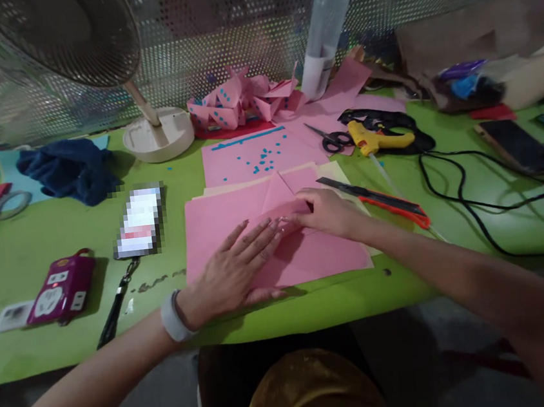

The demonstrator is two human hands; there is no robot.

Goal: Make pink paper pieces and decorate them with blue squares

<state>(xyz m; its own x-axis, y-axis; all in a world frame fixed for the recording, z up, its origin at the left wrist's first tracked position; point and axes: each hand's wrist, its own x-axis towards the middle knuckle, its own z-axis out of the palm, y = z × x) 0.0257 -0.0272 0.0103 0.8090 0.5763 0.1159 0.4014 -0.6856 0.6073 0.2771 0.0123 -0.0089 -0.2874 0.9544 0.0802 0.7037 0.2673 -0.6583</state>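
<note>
On the green table lies a stack of pink paper sheets (pixel 220 218), with pale yellow paper showing at its edges. A folded pink paper (pixel 278 193) with a pointed top rests on the stack. My left hand (pixel 239 265) lies flat, fingers stretched out, its fingertips on the lower part of the fold. My right hand (pixel 326 211) is closed in a pinch on the folded paper's right side. Just beyond the right hand is an orange box cutter (pixel 399 206) with its dark blade pointing left. Part of the folded paper is hidden under my fingers.
Behind the stack is a pink sheet with blue dots (pixel 257 156). Scissors (pixel 336 140), a yellow glue gun (pixel 376 137) and a black cable (pixel 467 209) lie to the right. Leftward are a phone (pixel 140 220), a purple power adapter (pixel 62 290) and a fan base (pixel 158 138).
</note>
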